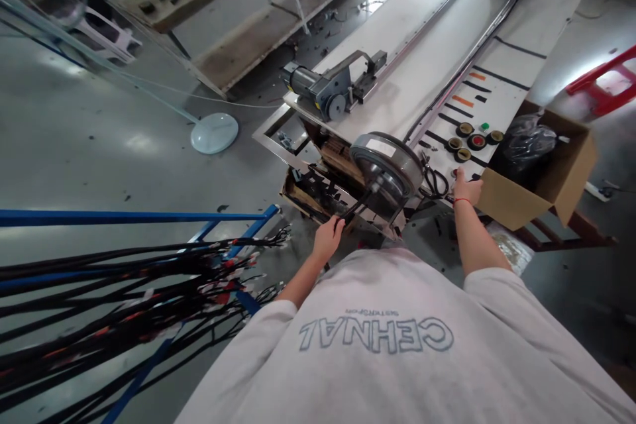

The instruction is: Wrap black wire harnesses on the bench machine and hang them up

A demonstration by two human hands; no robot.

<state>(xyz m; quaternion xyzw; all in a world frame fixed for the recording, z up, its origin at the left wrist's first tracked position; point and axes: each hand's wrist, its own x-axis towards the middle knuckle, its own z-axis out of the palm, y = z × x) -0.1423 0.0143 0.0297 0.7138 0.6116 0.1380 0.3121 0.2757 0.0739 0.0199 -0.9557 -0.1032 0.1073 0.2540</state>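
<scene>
My left hand (328,238) is closed round a black cable end (354,209) in front of a round metal wheel (387,165) at the end of the long table (397,99). My right hand (467,188) is at the table's near edge, beside the open cardboard box (514,202); its fingers are bent and something small and dark red shows at the fingertips. Black-handled scissors (434,180) lie between the wheel and my right hand. Several tape rolls (463,155) sit just beyond that hand. A long black cable bundle (460,73) runs along the table.
A motor unit (318,89) is mounted at the table's left corner. Black wire harnesses (149,298) hang on a blue rack (124,217) at left. A red plastic stool (606,83) stands at right, and a wooden bench (199,0) at the back left.
</scene>
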